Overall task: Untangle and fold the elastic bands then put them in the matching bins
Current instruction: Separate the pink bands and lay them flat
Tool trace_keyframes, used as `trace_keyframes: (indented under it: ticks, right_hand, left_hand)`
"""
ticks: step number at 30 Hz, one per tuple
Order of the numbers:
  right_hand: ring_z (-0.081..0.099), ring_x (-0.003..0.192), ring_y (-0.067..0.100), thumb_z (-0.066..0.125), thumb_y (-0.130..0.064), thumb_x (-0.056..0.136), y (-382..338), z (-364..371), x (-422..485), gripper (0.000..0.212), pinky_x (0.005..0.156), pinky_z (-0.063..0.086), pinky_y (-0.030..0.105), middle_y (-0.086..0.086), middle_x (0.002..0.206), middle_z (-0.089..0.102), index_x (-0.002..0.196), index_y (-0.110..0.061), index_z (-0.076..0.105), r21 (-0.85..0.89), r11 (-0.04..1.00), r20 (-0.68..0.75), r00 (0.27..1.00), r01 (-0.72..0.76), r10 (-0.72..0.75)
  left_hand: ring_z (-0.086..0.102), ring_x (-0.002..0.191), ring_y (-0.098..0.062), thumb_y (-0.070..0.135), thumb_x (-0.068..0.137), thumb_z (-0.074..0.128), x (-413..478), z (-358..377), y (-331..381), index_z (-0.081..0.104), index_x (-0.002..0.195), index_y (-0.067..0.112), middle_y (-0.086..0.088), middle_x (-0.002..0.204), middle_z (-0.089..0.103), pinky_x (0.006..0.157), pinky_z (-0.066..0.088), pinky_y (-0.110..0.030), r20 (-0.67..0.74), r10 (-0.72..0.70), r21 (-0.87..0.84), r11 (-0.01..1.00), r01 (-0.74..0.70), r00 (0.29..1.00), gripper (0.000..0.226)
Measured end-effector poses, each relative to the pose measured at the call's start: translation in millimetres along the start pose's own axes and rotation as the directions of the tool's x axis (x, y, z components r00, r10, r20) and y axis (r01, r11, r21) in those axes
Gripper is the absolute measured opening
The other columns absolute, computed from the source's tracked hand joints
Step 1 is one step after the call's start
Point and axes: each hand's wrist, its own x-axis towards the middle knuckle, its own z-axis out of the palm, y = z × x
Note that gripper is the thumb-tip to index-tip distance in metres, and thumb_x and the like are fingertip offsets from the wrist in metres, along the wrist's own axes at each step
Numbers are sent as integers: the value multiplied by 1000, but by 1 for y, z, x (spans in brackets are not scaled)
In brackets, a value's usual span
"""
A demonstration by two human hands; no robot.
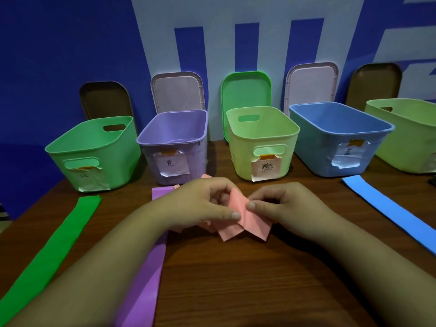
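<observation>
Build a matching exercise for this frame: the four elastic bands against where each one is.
Bands:
1. green band
2. purple band
3. pink band
4. blue band

Places:
A. pinched between left hand and right hand
B. flat on the table, far right
C. flat on the table, far left
D. on the table, passing under the left forearm

Pairs: 1-C, 2-D, 3-A, 4-B
</observation>
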Motion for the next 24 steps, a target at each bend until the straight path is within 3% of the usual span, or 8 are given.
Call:
trace_keyframes:
  ticks: [4, 7, 10, 13, 15, 18, 20, 24]
  right_hand:
    - [71, 95, -4, 75, -37, 98, 2, -2, -1, 10, 78, 51, 19, -23, 99, 79, 103, -37, 84, -23, 1000, -31, 999, -13, 12]
    - [72, 95, -3, 77, -38, 97, 2, -3, -1, 10, 79, 53, 21, -22, 98, 80, 103, -38, 85, -1, 1000, -65, 998, -2, 2]
    - [74, 86, 2, 77, -36, 96, 1, -4, -1, 10, 76, 56, 20, -16, 92, 81, 102, -36, 85, 26, 1000, -85, 996, 3, -1]
    - [72, 76, -1, 77, -30, 97, 1, -6, 0, 9, 68, 50, 14, -15, 85, 81, 98, -34, 86, 30, 999, -173, 985, 13, -8]
    - [70, 68, -1, 76, -25, 99, 1, -8, -1, 12, 63, 47, 13, -10, 80, 80, 95, -31, 85, 79, 997, -247, 969, -1, 20]
    - [71, 76, 2, 72, -31, 100, 7, -15, 2, 13, 71, 58, 28, -14, 86, 78, 92, -36, 81, -56, 991, -422, 903, -118, 84]
    - [71, 80, 6, 68, -31, 101, 11, -20, 4, 13, 79, 62, 39, -12, 89, 76, 93, -37, 76, -87, 972, -458, 875, -220, 157]
    - [54, 113, 14, 65, -25, 96, 15, -26, 5, 14, 99, 51, 41, -17, 108, 56, 103, -37, 69, -235, 940, -411, 902, -246, 133]
  left_hand:
    - [73, 88, -19, 20, 86, 88, -1, 4, 0, 72, 116, 32, 0, 97, 68, 77, 62, -43, -5, -9, -69, 998, 9, 1000, 35]
    - [76, 104, -28, 25, 80, 93, -2, 3, -1, 71, 121, 40, 9, 108, 70, 86, 65, -51, -4, -18, -79, 997, 17, 1000, 49]
    - [74, 113, -21, 15, 81, 92, -4, 1, -3, 71, 126, 46, 7, 122, 68, 93, 64, -53, -6, -7, -77, 997, 7, 1000, 58]
    - [68, 119, -12, -1, 92, 74, -8, -3, -4, 70, 129, 50, 16, 131, 65, 100, 60, -50, -38, 57, 60, 997, -55, 998, 64]
    - [66, 112, -9, -6, 94, 58, -11, -7, -2, 72, 124, 52, 21, 125, 64, 98, 59, -44, -105, 71, 145, 988, -55, 992, 66]
    - [66, 107, -8, -6, 94, 53, -12, -8, 3, 77, 114, 51, 22, 116, 66, 88, 58, -32, -227, 71, 120, 992, -45, 971, 65]
    - [66, 110, -3, -2, 98, 56, -14, -10, 4, 78, 111, 51, 23, 113, 68, 86, 56, -26, -263, 66, 93, 995, -43, 962, 59]
    - [67, 113, -1, 18, 103, 64, -22, -18, 3, 76, 120, 47, 22, 115, 72, 93, 57, -28, -40, 66, 221, 974, -56, 997, 36]
